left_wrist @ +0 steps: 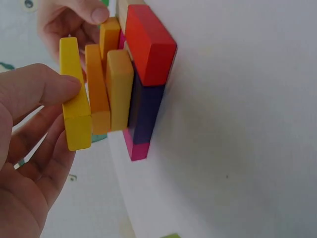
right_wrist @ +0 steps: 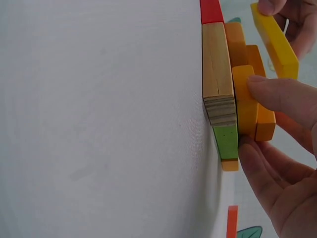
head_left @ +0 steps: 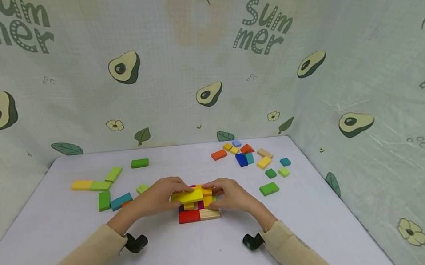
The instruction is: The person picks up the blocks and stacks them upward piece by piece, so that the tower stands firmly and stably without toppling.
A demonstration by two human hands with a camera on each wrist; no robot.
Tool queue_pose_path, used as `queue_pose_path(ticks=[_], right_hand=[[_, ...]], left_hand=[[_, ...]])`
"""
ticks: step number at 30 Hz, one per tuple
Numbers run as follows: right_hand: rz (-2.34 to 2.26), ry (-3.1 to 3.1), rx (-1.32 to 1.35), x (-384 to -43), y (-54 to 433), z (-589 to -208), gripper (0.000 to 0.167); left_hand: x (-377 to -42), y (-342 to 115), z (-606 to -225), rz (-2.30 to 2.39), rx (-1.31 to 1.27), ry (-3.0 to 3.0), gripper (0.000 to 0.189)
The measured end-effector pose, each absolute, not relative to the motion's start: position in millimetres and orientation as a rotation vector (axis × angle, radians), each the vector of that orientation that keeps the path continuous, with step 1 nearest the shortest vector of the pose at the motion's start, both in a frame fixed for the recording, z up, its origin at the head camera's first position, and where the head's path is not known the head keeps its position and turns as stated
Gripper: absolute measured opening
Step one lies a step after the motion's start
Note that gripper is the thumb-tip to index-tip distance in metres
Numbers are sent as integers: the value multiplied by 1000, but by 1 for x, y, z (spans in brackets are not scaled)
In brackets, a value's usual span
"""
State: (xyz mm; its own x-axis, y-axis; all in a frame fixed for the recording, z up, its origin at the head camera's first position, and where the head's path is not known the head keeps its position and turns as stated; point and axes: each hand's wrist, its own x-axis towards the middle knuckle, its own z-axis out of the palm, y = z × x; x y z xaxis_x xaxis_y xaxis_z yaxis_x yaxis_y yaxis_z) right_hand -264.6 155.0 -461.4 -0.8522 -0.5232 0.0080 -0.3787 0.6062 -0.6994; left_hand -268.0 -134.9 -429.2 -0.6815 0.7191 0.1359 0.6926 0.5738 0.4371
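Note:
A small stack of coloured wooden blocks stands mid-table. Its bottom layer shows a red block (head_left: 189, 216), a plain wood block (head_left: 210, 214), a dark blue block (left_wrist: 146, 111) and a green block (right_wrist: 226, 142). Orange blocks lie in the layers above. My left hand (head_left: 164, 195) pinches a yellow block (left_wrist: 77, 106) between thumb and fingers, holding it just above the top, with a gap visible in the left wrist view. At the stack's right side, my right hand (head_left: 230, 195) grips an orange block (right_wrist: 246, 106), thumb on its near face and fingers behind.
Loose blocks lie at the left, among them a blue block (head_left: 121, 201) and a green block (head_left: 104, 201). More are scattered at the right, including a dark blue block (head_left: 241, 160) and a green block (head_left: 269, 188). A patterned cloth (head_left: 167, 31) hangs behind the white table (head_left: 197, 264).

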Motion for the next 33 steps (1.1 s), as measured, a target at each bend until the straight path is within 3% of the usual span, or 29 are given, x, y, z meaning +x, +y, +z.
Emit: queue_pose_path(ticks=[26,33], right_hand=[[-1090,2621,-773,-263,155,-458,59],[-1073,2618,-784,-263,155,-457,60]], left_hand=[[-259,-110,-443,671,1152,2836,39],[-261,-113,-446,781,1043,2885,58]])
